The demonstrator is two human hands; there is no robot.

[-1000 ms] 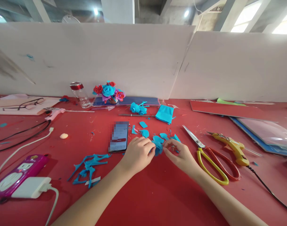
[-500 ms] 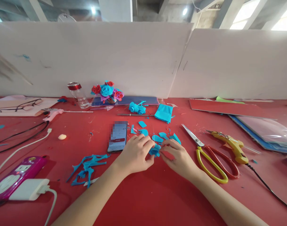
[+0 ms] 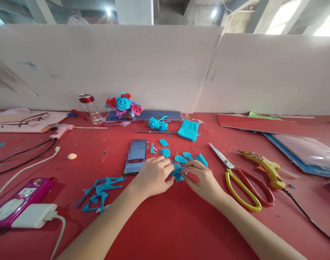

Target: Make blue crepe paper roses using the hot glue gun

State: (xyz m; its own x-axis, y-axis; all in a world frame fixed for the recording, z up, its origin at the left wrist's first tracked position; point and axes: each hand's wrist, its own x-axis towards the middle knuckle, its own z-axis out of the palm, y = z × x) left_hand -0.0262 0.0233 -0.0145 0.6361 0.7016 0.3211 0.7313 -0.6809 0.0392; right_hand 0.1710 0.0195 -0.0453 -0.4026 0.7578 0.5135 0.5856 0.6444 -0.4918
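Head view, centre of frame: one blue paper flower, held between two bare hands over the red tabletop. Left hand: fingers drawn narrow on the flower's left edge, tips partly hidden. Right hand: thumb and forefinger pinched narrow on its right edge. Hazards, by judgement: thin paper, liable to crease or tear if the two pinches pull against each other; layers, liable to slip apart if either grip slackens; cut blue petals, lying just beyond the fingertips, liable to be swept aside by a knuckle; scissors, right of centre, blades bare, a snag if the right hand swings outward; yellow glue gun, farther right, a burn risk if heated, which cannot be told. Writing: smartphone, left of centre, digits "07" at the screen's upper right, remainder pixelated or too small; magenta power strip and white charger, lower left, no legible mark. Brands: none readable.
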